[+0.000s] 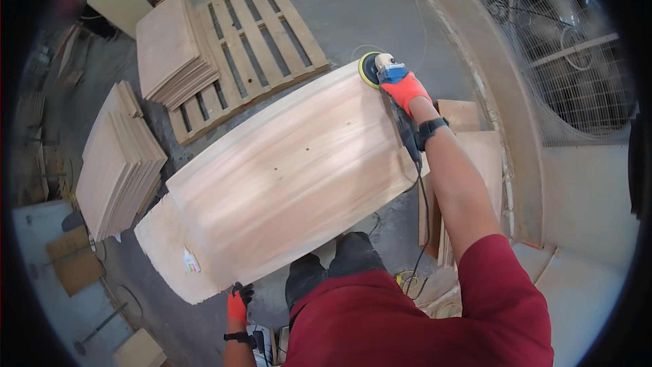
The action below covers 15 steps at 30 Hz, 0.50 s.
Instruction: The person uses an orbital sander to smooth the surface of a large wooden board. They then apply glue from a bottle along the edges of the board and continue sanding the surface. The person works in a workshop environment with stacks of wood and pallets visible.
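right fingers (401, 87) grasp the sander (385, 61), board (292, 180) below them: likely sanding, next calling for level passes; left fingers (242, 291), can't tell.

One Power Sander (388, 70), One Broad Panel (292, 163)

One left hand (238, 300) and one right hand (405, 88) make two, with two dark wristbands (430, 129). There is one white bottle (191, 260), one slatted pallet (284, 19) and one caged fan (567, 47). Stacks of boards (119, 163) at the left number two; their separate boards are too tightly packed to count.
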Each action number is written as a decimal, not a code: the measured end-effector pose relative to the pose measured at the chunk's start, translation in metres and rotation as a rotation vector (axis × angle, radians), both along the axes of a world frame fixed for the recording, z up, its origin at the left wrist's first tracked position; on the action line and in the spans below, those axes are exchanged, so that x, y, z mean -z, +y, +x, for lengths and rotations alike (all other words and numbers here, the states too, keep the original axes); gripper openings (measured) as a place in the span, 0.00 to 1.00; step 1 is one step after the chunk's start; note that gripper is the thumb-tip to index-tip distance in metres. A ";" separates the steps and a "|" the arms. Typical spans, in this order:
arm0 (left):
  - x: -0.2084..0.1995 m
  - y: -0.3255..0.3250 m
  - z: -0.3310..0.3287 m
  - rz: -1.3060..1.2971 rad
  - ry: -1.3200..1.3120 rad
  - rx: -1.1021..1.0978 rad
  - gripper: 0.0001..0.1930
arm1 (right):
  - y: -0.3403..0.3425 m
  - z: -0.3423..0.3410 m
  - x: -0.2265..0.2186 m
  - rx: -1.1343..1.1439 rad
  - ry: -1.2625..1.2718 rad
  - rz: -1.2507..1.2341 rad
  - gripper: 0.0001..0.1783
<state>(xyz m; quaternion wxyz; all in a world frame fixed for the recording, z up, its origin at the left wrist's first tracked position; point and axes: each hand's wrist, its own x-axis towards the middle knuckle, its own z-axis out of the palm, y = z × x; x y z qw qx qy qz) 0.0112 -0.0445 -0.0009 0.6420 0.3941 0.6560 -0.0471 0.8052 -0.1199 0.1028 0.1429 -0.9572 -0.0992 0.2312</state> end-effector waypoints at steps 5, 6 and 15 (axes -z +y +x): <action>0.006 -0.003 -0.001 0.017 -0.049 0.005 0.26 | 0.041 -0.091 -0.008 -0.169 -0.001 0.003 0.47; 0.007 -0.004 0.000 0.021 -0.040 0.000 0.23 | 0.052 -0.116 -0.014 -0.206 -0.012 0.013 0.44; 0.054 -0.018 -0.021 0.140 -0.264 -0.040 0.24 | 0.159 -0.322 -0.022 -0.541 0.072 0.089 0.41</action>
